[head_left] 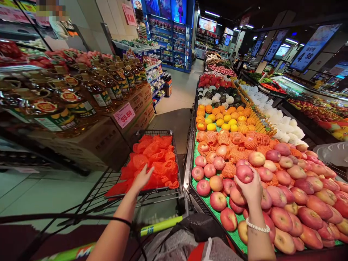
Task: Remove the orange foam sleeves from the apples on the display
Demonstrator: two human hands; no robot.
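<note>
My right hand [252, 185] is closed around a red apple [244, 174], holding it over the heap of loose apples [282, 217] on the display stand. My left hand [143, 177] reaches over the cart, fingers spread, with nothing seen in it. Below and beyond its fingertips lies a pile of orange-red foam net sleeves [152, 150] in the black wire shopping cart [175, 145]. Whether the left fingertips touch the sleeves I cannot tell. Several apples in orange foam nets [230, 169] sit behind and among the bare ones.
Yellow fruit [226, 118], dark netted fruit [223, 98] and white-wrapped fruit [290, 125] fill the stand farther back. Oil bottles [67, 103] stand on cartons at left, with a pink price sign [124, 115]. The cart's green handle [161, 226] is right before me. An aisle [178, 88] runs ahead.
</note>
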